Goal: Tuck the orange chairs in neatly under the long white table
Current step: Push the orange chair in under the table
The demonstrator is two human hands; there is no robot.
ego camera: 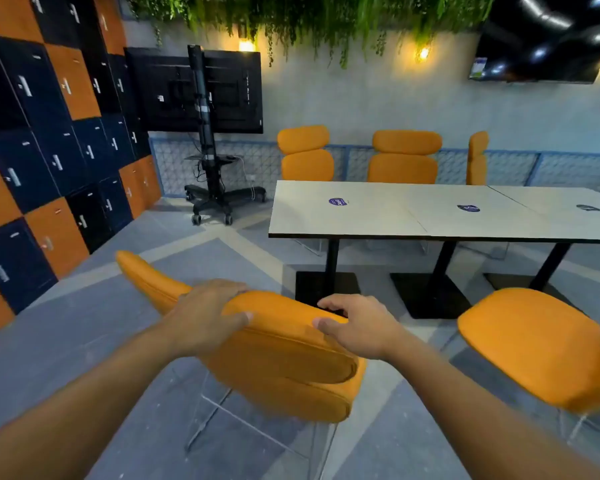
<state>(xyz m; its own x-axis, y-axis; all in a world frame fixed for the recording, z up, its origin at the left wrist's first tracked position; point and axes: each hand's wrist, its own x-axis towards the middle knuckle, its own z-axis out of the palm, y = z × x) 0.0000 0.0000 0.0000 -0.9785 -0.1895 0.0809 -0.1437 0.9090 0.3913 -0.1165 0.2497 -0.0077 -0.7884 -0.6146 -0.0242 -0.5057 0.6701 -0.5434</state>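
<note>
Orange chair (284, 362), its backrest gripped by the left hand (205, 317) and right hand (357, 327), stands short of the worktop (361, 220) edge; another chair (534, 344) sits right, open floor (66, 341) left.

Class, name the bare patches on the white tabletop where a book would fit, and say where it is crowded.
Bare: tabletop between purple sticker and dark sticker; also its left end. Crowded: floor in front, where the held chair and second chair stand.
</note>
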